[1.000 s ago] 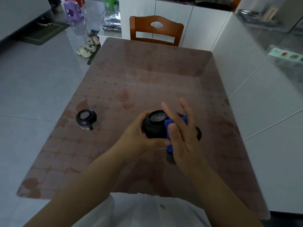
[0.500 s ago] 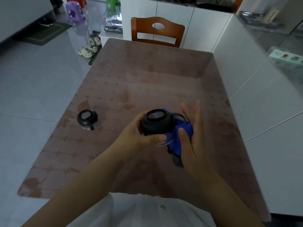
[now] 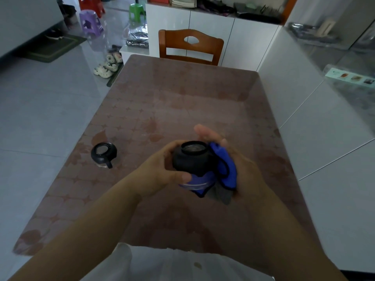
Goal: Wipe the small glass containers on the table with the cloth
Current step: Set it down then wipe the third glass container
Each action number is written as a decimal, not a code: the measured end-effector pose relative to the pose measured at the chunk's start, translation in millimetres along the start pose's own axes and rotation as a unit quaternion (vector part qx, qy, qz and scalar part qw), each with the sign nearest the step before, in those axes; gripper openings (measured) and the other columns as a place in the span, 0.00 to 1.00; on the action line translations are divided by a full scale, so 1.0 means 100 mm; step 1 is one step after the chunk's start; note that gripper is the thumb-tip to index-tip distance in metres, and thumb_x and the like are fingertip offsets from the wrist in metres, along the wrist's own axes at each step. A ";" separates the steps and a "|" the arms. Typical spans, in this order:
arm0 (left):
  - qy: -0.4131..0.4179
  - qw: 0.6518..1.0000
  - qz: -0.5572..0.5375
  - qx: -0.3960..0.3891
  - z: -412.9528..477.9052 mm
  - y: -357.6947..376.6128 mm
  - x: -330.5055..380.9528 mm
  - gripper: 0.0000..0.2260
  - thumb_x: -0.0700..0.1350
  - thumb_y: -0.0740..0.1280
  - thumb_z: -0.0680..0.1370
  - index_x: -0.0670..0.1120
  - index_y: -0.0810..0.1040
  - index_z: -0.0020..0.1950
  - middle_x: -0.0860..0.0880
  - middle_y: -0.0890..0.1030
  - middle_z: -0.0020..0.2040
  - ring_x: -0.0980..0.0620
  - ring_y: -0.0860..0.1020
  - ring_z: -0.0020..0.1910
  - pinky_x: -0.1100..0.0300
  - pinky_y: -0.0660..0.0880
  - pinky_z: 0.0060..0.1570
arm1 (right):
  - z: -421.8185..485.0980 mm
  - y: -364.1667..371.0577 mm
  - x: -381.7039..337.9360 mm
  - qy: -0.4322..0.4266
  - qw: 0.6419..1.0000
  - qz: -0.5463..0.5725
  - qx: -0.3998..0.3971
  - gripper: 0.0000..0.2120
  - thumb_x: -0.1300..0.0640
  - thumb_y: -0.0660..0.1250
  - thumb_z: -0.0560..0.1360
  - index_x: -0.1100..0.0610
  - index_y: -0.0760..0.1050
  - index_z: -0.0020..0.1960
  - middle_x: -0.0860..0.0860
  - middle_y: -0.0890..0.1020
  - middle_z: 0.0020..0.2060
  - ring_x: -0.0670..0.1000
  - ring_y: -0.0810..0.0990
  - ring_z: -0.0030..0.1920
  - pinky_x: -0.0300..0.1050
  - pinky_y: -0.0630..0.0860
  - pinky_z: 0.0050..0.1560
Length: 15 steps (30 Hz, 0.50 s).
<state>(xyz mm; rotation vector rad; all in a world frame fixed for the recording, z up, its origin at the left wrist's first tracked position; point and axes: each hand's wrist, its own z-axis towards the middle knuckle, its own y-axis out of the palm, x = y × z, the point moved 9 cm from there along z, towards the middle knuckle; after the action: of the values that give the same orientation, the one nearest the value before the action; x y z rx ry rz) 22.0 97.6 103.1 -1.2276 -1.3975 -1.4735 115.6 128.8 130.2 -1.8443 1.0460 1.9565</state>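
Your left hand [image 3: 162,173] gripped small black-capped glass container [image 3: 190,159] above brown patterned worktop [image 3: 182,102]. Your right hand [image 3: 243,173], fingers straight, pressed blue cloth [image 3: 225,167] against its side. Step judged: wiping held container. Next: second black-capped container [image 3: 103,154], left on worktop, needs pickup.

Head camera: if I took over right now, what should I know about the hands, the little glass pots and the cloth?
Left hand grips a black-topped glass container above the table.
Right hand, blurred, presses the blue cloth against its side with straight fingers.
Second container stands on the table to the left, untouched.
Done: wiping the held one is under way.
Left: finish it, then the second if unwiped.
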 end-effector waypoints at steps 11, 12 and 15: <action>-0.008 0.999 -0.001 -0.039 -0.02 0.08 -0.02 0.33 0.50 0.81 0.59 0.45 0.71 0.59 0.51 0.80 0.56 0.48 0.79 0.57 0.57 0.76 0.55 | 0.05 -0.15 0.11 -0.026 0.998 -0.035 0.041 0.16 0.51 0.56 0.78 0.47 0.72 0.64 0.45 0.73 0.67 0.43 0.71 0.67 0.40 0.71 0.64; -0.006 0.999 0.009 -0.043 -0.02 0.10 -0.01 0.34 0.49 0.81 0.60 0.44 0.70 0.61 0.50 0.79 0.57 0.47 0.78 0.59 0.56 0.76 0.57 | 0.05 -0.18 0.14 -0.021 0.998 -0.037 0.049 0.16 0.51 0.57 0.77 0.47 0.73 0.62 0.45 0.75 0.66 0.44 0.73 0.65 0.40 0.73 0.62; -0.011 0.998 0.030 -0.046 -0.03 0.14 -0.03 0.33 0.45 0.79 0.62 0.43 0.69 0.62 0.49 0.79 0.60 0.45 0.77 0.62 0.55 0.75 0.59 | 0.04 -0.33 0.21 -0.008 0.991 -0.094 0.092 0.13 0.53 0.56 0.76 0.48 0.73 0.58 0.45 0.77 0.60 0.43 0.78 0.59 0.36 0.76 0.53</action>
<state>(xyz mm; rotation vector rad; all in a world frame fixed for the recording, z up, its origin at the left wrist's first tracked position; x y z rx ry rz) 35.5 92.8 104.0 -1.3345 -1.3079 -1.5018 130.2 148.9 98.9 -1.7546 0.9737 1.7067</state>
